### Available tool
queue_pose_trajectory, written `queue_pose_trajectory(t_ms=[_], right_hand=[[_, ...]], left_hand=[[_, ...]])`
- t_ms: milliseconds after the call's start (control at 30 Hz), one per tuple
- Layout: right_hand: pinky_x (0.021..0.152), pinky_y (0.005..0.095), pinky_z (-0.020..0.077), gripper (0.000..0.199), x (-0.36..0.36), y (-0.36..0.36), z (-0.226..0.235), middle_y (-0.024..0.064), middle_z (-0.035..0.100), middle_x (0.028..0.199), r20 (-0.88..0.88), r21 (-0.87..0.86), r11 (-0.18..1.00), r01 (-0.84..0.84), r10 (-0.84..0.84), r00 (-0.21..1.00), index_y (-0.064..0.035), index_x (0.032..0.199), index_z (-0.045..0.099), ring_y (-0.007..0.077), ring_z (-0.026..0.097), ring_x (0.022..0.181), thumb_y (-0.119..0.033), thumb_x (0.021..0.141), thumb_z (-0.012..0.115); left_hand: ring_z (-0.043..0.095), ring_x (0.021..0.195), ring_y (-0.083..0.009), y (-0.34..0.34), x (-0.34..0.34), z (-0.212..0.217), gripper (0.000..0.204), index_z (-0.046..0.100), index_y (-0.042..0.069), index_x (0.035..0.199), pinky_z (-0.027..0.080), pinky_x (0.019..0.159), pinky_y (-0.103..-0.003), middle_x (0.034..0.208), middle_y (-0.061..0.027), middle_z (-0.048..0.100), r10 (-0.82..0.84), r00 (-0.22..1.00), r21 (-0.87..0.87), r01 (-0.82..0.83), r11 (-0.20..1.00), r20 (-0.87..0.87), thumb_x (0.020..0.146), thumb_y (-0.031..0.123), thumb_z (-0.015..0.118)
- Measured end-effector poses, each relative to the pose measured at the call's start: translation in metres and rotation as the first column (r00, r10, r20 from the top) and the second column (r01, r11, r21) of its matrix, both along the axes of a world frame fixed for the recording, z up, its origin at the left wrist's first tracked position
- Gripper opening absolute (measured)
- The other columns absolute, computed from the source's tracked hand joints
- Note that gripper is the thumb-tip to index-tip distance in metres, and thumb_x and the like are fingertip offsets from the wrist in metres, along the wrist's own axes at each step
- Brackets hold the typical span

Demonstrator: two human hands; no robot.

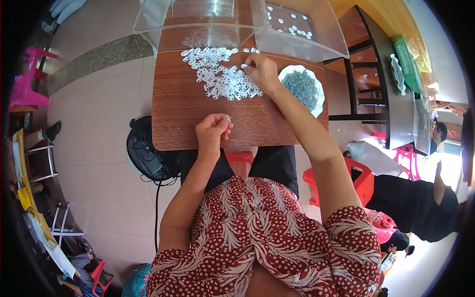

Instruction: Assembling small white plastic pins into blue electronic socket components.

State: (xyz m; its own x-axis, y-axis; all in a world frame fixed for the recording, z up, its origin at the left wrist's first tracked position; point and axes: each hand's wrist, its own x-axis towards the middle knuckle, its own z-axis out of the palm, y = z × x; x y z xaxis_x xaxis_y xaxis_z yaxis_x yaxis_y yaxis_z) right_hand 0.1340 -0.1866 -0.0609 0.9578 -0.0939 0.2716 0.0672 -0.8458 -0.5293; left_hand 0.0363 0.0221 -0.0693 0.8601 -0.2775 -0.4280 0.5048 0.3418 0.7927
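On the brown wooden table [178,114], a loose heap of small white plastic pieces with holes [225,79] spreads across the far middle. My right hand [263,74] is closed at the heap's right edge, thumb and fingers pinching one white piece [244,66]. Nearer to me, my left hand [213,132] is held over the table's front part. Its thumb and forefinger pinch another small white piece [228,119]; a thin tip shows beside it, too small to make out. A white scalloped plate [320,94] of many small grey metal nails or screws [299,88] stands right of my right forearm.
Two clear plastic bins stand at the table's far side; the right bin [321,37] has scattered white pieces inside. Left of the table is a black bag [153,153]. A red stool [363,183] and a person in black [415,203] are at the right. A dark shelf [368,74] stands beyond.
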Motion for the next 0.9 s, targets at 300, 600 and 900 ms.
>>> queue_pose_trajectory(t_ms=[300,600,900], right_hand=[[0.055,0.0194,0.0405,0.018,-0.078,0.010,0.045,0.0023,0.061,0.076,-0.321,0.813,0.549,0.194,0.144,0.936,-0.0013,0.096,0.063,0.0066,0.052,0.064,-0.002,0.078,0.062],[0.050,0.0161,0.0407,0.016,-0.128,0.025,0.051,0.0035,0.062,0.071,-0.424,0.899,0.222,0.376,0.236,0.874,-0.0011,0.087,0.063,0.0054,0.053,0.059,-0.016,0.086,0.060],[0.048,0.0168,0.0377,0.011,-0.138,0.046,0.058,0.0010,0.061,0.072,-0.386,0.862,0.417,0.288,0.171,0.906,-0.0002,0.085,0.064,0.0048,0.051,0.059,-0.011,0.084,0.060]], left_hand=[[0.053,0.055,-0.0090,0.001,-0.001,0.001,0.009,0.061,-0.003,0.088,0.042,0.049,-0.020,0.073,-0.0081,0.062,0.012,0.999,-0.025,-0.013,1.000,-0.033,0.083,0.005,0.060],[0.054,0.061,-0.0100,-0.013,-0.012,0.046,0.011,0.059,-0.003,0.091,0.043,0.053,-0.020,0.077,-0.0084,0.062,-0.017,1.000,-0.089,0.016,0.996,-0.008,0.085,0.006,0.058],[0.055,0.062,-0.0093,-0.016,-0.019,0.050,0.010,0.059,-0.002,0.091,0.044,0.054,-0.020,0.077,-0.0073,0.062,-0.014,0.999,-0.112,0.017,0.994,0.034,0.085,0.006,0.058]])
